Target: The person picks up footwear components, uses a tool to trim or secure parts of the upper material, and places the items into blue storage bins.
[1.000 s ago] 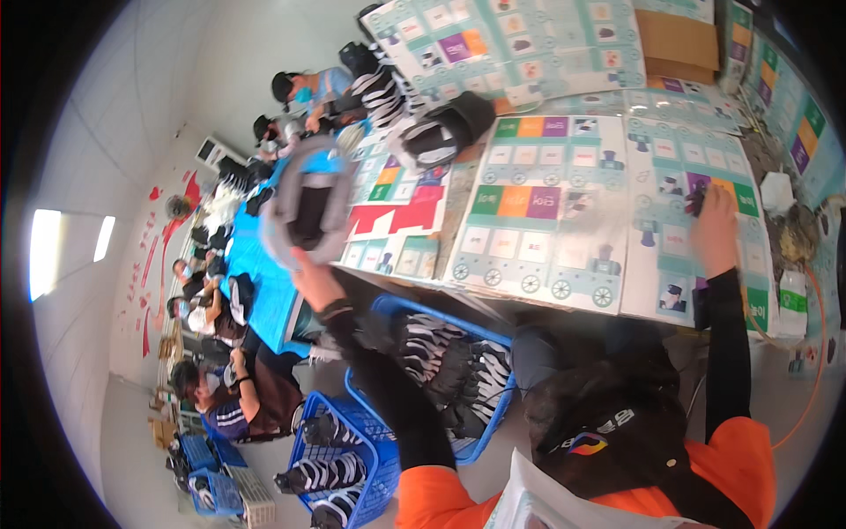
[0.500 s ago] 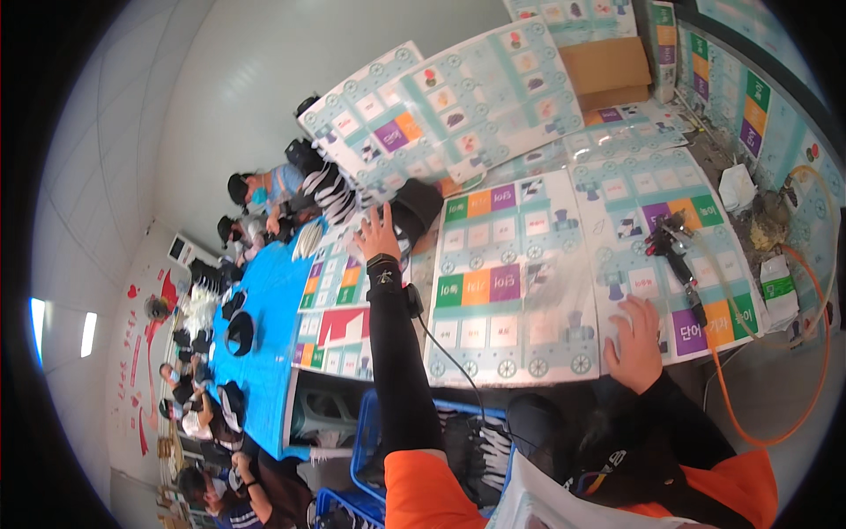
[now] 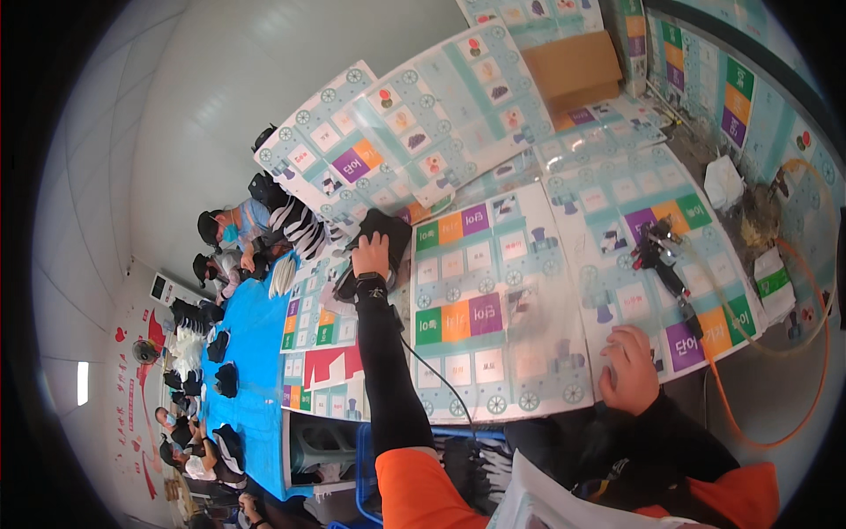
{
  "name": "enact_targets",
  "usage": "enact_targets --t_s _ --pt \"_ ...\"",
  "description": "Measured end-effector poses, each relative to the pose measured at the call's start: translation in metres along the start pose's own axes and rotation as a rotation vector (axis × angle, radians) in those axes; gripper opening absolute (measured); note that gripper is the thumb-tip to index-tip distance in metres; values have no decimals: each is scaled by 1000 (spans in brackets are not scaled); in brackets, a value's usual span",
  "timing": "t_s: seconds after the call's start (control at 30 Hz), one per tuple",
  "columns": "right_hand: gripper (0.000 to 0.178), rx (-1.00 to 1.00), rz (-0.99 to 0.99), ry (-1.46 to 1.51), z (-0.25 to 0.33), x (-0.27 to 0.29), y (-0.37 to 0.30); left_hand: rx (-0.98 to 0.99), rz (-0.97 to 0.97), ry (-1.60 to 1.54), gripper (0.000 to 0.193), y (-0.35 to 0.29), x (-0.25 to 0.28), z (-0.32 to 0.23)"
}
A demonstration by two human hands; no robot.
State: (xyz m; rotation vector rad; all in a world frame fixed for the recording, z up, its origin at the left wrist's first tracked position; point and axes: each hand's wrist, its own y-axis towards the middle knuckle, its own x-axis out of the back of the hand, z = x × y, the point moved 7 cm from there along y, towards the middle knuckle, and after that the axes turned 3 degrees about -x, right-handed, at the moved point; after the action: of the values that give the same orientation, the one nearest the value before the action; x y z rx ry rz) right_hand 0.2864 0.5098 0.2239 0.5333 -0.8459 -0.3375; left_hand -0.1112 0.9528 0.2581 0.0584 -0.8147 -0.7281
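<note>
My left hand [image 3: 371, 257] is stretched out far over the table and rests on a black cap [image 3: 381, 231] lying at the far left edge of the printed board sheets [image 3: 493, 317]. The fingers lie on top of the cap; a firm grip cannot be told. A black sleeve and a wrist band cover that arm. My right hand [image 3: 629, 368] lies curled on the near edge of the table on a printed sheet, holding nothing. A black tool with an orange hose [image 3: 663, 257] lies on the sheets beyond my right hand.
A brown cardboard box [image 3: 577, 69] stands at the far end. A blue basket [image 3: 414, 458] with striped items sits below the table edge. To the left several people work at a blue-covered table [image 3: 251, 353] with black caps. White packets [image 3: 728, 183] lie at right.
The view has swung and the table looks closer. My left hand has set the black cap down farther out on the table; my right hand has come back to the near edge.
</note>
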Motion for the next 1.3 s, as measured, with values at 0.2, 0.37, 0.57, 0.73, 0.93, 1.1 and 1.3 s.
enact_targets --t_s 0.2,0.37,0.57,0.73,0.93,1.1,1.3 --pt "32 -3 4 23 -12 1 3 -96 -103 86 31 -47 106 50" --pt "30 6 8 51 -14 -5 -3 -220 123 65 38 -130 146 37" --pt "32 76 -10 81 -4 2 -11 81 106 -367 52 -230 193 56" --pt "34 186 146 315 48 14 -11 389 -86 -437 53 -302 345 59" --pt "49 379 580 858 168 -24 -36 612 -95 -640 51 -377 437 -69" --pt "26 312 611 789 165 -115 -105 1038 -73 -1002 33 -456 372 -177" --pt "13 158 592 833 127 -125 -114 1097 -195 -1265 43 -507 350 -234"
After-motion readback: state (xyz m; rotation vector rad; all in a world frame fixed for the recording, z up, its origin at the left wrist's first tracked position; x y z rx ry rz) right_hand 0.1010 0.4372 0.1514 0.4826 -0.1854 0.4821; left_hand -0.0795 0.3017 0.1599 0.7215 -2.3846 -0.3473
